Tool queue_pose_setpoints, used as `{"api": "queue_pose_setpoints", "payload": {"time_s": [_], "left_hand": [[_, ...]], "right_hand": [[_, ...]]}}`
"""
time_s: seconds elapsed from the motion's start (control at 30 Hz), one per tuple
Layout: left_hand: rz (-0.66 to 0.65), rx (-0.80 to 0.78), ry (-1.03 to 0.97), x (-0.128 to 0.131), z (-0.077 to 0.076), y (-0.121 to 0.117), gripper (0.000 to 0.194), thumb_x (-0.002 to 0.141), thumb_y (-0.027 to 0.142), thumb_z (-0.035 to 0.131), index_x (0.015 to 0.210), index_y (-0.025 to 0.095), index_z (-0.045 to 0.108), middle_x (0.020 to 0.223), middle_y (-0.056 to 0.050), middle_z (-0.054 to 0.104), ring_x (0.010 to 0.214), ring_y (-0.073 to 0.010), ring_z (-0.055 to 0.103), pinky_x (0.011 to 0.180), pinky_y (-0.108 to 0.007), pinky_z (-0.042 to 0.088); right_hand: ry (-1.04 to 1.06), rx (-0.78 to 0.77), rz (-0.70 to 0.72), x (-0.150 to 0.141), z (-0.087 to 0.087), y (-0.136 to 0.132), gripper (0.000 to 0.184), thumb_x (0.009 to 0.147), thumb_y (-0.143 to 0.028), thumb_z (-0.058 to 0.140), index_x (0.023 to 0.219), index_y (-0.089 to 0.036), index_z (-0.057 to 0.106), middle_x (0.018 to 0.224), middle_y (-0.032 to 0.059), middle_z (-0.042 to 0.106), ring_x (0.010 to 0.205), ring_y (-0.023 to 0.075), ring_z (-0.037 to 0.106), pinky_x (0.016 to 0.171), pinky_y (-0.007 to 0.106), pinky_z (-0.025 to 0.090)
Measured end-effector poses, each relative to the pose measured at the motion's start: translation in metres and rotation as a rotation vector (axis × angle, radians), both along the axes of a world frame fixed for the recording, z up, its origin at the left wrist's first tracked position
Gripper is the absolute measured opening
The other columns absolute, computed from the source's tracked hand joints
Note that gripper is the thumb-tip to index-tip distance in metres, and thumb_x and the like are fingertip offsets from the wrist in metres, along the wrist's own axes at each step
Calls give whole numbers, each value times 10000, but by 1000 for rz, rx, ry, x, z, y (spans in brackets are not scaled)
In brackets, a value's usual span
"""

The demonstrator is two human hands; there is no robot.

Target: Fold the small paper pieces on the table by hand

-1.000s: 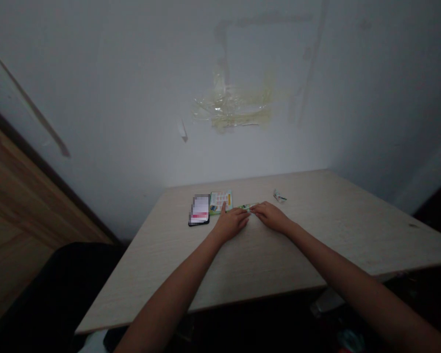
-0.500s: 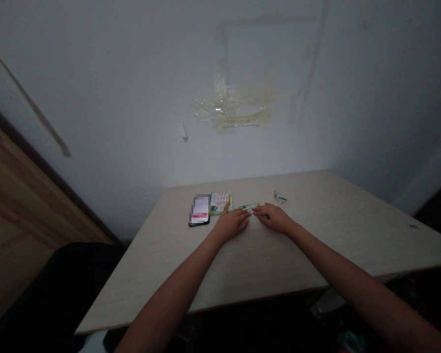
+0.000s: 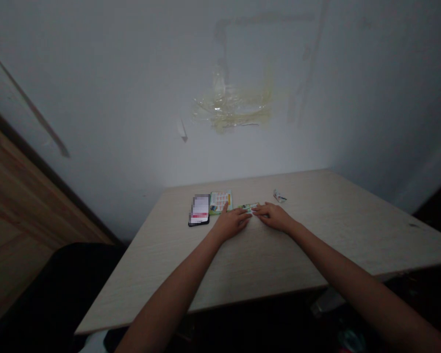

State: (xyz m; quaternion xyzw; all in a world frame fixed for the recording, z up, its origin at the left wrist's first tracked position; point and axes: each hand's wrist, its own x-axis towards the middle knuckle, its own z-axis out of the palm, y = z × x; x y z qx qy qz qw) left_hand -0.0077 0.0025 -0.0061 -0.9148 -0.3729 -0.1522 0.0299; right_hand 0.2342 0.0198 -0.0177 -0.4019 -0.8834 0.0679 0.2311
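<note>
A narrow green-and-white packet strip (image 3: 249, 208) lies on the table, with its ends pressed between the fingers of both hands. My left hand (image 3: 231, 222) holds the strip's left part, and its raised index finger is close to a green printed card or packet (image 3: 220, 202). My right hand (image 3: 274, 216) pinches the strip's right end with its fingertips. Left of the card lies a black smartphone (image 3: 199, 210) with a blurred screen. Part of the strip is hidden by my fingers.
The pale wood-grain table (image 3: 316, 245) stands against a white wall with old tape marks. A crumpled scrap of wrapper (image 3: 280, 196) lies just beyond my right hand. A wooden panel and a dark chair back stand at the left.
My right fingertips have shifted slightly to the right along the strip, and a little more of it shows. My left hand and the objects on the table have barely moved.
</note>
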Motion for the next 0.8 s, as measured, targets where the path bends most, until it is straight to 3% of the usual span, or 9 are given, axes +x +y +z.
{"api": "queue_pose_setpoints", "payload": {"time_s": [0.57, 0.8], "left_hand": [[26, 11, -31, 0, -4, -2, 341, 995, 349, 409, 1284, 357, 591, 1350, -15, 631, 1277, -196, 542, 1191, -605, 85], [40, -29, -55, -1, -1, -3, 326, 994, 353, 416, 1263, 349, 600, 1329, -14, 644, 1273, -196, 541, 1174, -646, 36]], "right_hand": [[6, 1, -3, -1, 4, -3, 302, 911, -213, 558, 1145, -330, 710, 1283, 23, 654, 1210, 231, 612, 1125, 524, 358], [32, 28, 2, 0, 1, -2, 281, 901, -215, 565, 1117, -280, 731, 1231, 35, 690, 1134, 220, 651, 1032, 423, 467]]}}
